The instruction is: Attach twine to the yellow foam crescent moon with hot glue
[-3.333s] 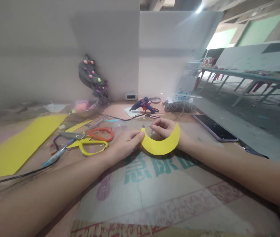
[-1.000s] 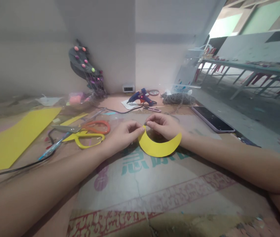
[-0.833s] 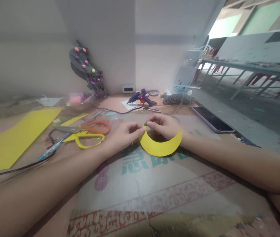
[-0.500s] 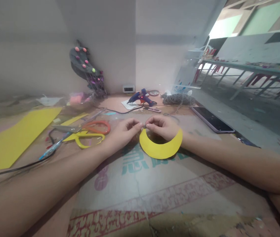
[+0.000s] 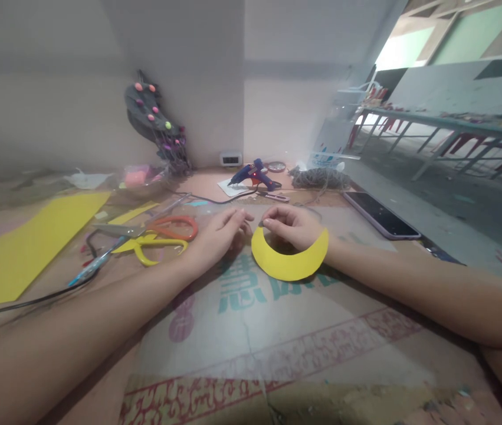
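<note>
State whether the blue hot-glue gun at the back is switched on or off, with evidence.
On, it seems: a small red light glows on the blue hot-glue gun.

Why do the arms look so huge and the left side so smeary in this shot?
Head view: the wide lens stretches the forearms toward the corners; the left hand, right hand and yellow paper crescent at the centre look sharp; the far left, beyond the yellow sheet, is smeared soft; the window at upper right is washed out.
</note>
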A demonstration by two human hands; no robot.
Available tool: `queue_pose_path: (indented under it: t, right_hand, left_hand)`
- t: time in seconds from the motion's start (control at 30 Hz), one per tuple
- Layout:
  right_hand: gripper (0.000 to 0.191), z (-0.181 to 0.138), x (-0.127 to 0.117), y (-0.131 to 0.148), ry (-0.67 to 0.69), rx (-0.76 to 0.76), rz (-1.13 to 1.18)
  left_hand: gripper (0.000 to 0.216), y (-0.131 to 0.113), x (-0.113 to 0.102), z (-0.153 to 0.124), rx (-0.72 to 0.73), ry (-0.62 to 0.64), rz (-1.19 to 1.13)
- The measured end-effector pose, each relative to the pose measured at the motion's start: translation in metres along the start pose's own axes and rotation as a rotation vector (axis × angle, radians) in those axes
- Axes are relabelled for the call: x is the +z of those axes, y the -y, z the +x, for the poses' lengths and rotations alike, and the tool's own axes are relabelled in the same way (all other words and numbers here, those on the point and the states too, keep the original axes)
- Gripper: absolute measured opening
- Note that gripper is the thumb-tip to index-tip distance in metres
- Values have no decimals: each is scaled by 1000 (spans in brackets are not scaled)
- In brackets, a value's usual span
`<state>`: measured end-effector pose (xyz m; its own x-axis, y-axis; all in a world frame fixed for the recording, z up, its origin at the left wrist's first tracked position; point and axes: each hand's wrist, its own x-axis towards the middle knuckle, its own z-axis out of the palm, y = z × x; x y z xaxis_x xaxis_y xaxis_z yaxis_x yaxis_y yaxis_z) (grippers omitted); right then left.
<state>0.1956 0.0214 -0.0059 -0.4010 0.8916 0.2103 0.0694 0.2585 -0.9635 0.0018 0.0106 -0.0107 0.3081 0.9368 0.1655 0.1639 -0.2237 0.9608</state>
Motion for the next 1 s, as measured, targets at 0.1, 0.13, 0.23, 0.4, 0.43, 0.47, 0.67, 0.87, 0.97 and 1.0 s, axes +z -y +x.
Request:
queue_pose_path:
  t: [0.1, 0.13, 0.23, 0.4, 0.43, 0.47, 0.67, 0.87, 0.97, 1.0]
  right_hand:
    - [29, 1, 0, 0, -8, -21, -7]
    - [29, 1, 0, 0, -8, -25, -20]
    - [28, 1, 0, 0, -26, -32, -51]
    - [31, 2, -1, 0, -5, 4, -16]
    - [32, 2, -1, -1, 5, 13, -14]
    - [32, 2, -2, -1, 11, 20, -23]
    - [29, 1, -2, 2, 4, 35, -138]
    - [26, -3, 0, 2, 2, -10, -166]
    - [27, -2, -3, 4, -65, -76, -169]
    - [27, 0, -6, 5, -113, -105, -199]
  left_hand:
    - [40, 0, -1, 0, -13, 108, 188]
    - [38, -1, -2, -1, -17, 139, 233]
    - [37, -2, -3, -3, -23, 171, 277]
    - [35, -3, -3, -4, -11, 167, 264]
    - [35, -3, -3, -4, -12, 165, 263]
    - [35, -4, -2, -5, -15, 164, 262]
    - [36, -6, -2, -6, -3, 170, 289]
    - [35, -7, -1, -6, -5, 163, 267]
    - [33, -6, -1, -5, -12, 151, 202]
    - [31, -5, -1, -5, -13, 149, 181]
